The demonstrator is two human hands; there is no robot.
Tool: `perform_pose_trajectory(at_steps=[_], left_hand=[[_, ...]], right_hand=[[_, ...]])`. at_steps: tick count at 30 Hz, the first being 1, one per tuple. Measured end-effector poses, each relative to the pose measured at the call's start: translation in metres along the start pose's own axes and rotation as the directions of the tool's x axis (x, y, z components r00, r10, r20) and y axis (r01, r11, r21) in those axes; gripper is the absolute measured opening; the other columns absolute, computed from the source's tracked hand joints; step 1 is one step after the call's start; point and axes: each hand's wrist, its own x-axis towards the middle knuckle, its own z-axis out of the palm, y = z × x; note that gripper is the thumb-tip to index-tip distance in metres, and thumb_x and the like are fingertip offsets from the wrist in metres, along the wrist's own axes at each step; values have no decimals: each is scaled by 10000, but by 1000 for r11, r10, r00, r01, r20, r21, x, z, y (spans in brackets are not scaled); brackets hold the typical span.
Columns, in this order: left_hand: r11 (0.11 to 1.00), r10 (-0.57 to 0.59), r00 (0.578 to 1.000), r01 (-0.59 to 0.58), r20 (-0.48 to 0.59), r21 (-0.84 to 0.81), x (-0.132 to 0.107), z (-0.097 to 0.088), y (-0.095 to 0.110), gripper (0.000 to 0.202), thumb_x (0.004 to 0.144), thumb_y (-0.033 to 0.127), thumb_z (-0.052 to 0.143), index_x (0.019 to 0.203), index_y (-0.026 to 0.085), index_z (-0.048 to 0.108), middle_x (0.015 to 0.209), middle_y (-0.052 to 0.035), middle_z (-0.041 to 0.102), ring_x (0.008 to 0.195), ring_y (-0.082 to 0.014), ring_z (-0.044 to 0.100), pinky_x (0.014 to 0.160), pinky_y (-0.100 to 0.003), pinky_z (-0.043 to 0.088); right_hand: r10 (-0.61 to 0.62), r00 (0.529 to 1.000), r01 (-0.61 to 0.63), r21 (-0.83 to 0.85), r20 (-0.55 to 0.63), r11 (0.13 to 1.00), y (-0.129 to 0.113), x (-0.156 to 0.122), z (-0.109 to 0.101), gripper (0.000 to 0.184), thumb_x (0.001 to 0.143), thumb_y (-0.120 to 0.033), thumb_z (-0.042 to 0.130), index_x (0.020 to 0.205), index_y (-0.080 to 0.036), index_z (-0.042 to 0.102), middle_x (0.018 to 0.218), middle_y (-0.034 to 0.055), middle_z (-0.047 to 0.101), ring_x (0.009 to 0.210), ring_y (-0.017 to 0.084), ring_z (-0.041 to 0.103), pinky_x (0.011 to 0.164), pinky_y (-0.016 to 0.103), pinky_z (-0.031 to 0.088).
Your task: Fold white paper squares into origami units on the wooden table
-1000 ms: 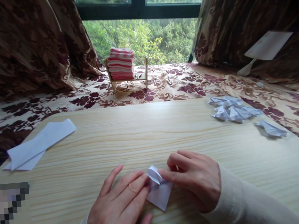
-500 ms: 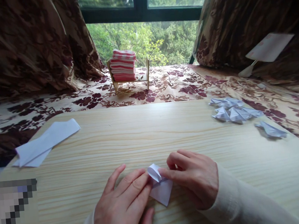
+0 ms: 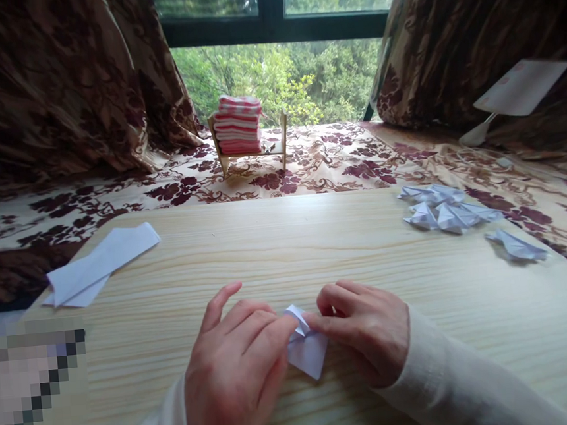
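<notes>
A small white folded paper piece lies on the pale wooden table between both hands. My left hand presses its fingertips down on the paper's left edge, fingers together. My right hand pinches the raised top flap from the right, its other fingers curled. Both wrists wear cream sleeves.
White paper strips lie at the table's left edge. Several finished folded paper pieces sit at the right, one more apart from them. A small wooden rack of pink-striped cloths stands by the window. Patterned curtains hang at both sides.
Both hands edged closer over the paper and pressed its raised flap lower. The view shifted slightly left.
</notes>
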Motion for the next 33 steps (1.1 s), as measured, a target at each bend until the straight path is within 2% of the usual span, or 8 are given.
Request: perform_pose_trajectory(at_steps=[4,10,17,22,26,30,33], left_hand=[[996,36,998,-39,42,79,5,6,-4,193,785,91,463,786,200,622,669,22,633,732,-126,561,969,-454,273],[997,11,1000,-11,0,74,9,8,-4,221,801,86,427,712,182,605,642,28,627,729,-120,560,971,-447,270],[999,-37,999,37,30,18,3,9,-8,172,767,54,454,783,170,580,679,28,627,679,-99,563,960,-425,301],[1000,-12,1000,12,27,18,-2,9,-8,189,757,41,475,860,176,560,747,17,647,726,-108,583,957,-427,313],[999,-36,999,36,3,6,-6,4,-5,215,742,51,504,923,166,516,818,-8,655,728,-110,597,964,-415,326],[1000,-13,1000,13,15,19,-10,2,-1,161,748,65,489,831,174,573,832,-24,665,835,-144,593,975,-448,297],[1000,8,1000,-8,14,28,-13,3,0,174,755,84,486,803,181,621,863,-35,675,848,-155,593,969,-461,294]], right_hand=[[27,999,-28,-26,-24,999,-2,-1,3,198,719,-185,484,864,-229,611,709,22,490,608,129,396,514,253,273],[6,1000,-7,-42,-13,999,-3,-1,0,221,716,-180,495,903,-221,604,727,25,492,615,132,396,524,252,288],[-54,996,60,-83,64,995,-3,0,-5,265,808,-174,414,1009,-235,574,751,29,499,615,126,401,526,243,292],[-35,997,40,-80,73,996,-5,1,-6,252,791,-189,446,1002,-237,576,751,29,494,629,130,407,536,245,295],[-14,998,18,-66,59,998,-6,0,-6,237,783,-187,451,973,-236,584,754,29,494,632,131,409,540,246,296],[1,999,2,-64,45,998,-6,-1,-4,225,792,-197,445,962,-242,585,751,27,495,629,130,405,546,247,297],[-5,999,8,-68,38,998,-5,-1,-3,228,818,-205,419,976,-240,580,748,27,501,625,129,405,545,248,301]])
